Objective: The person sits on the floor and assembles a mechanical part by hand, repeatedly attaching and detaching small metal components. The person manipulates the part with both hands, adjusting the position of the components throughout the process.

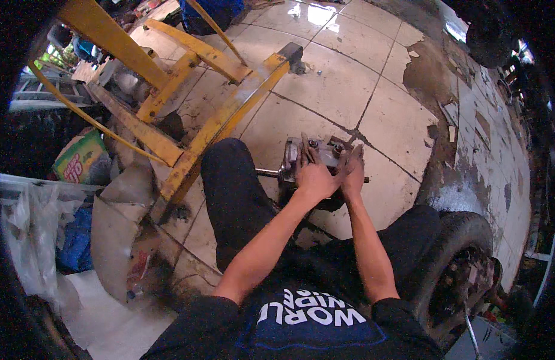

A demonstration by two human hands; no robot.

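Note:
Between my bent knees, a grey metal housing (293, 157) sits low over the tiled floor, with a round shaft (267, 173) sticking out to its left. Two bolt-like fittings show on its top. My left hand (315, 177) rests on the near side, its darkened fingers reaching forward over the top and holding it. Against the right side lies my right hand (351, 171), fingers close together on the metal. The two hands touch near the thumbs. My palms and wrists hide the near part of the housing, and anything small between the fingers cannot be made out.
A yellow metal frame (229, 123) stands on the floor to the left. Beside my right leg is a tyre on a wheel (469, 240). Clear plastic sheeting (34, 228) and a green-yellow package (82, 157) lie far left. Broken tiling (430, 78) shows at the right.

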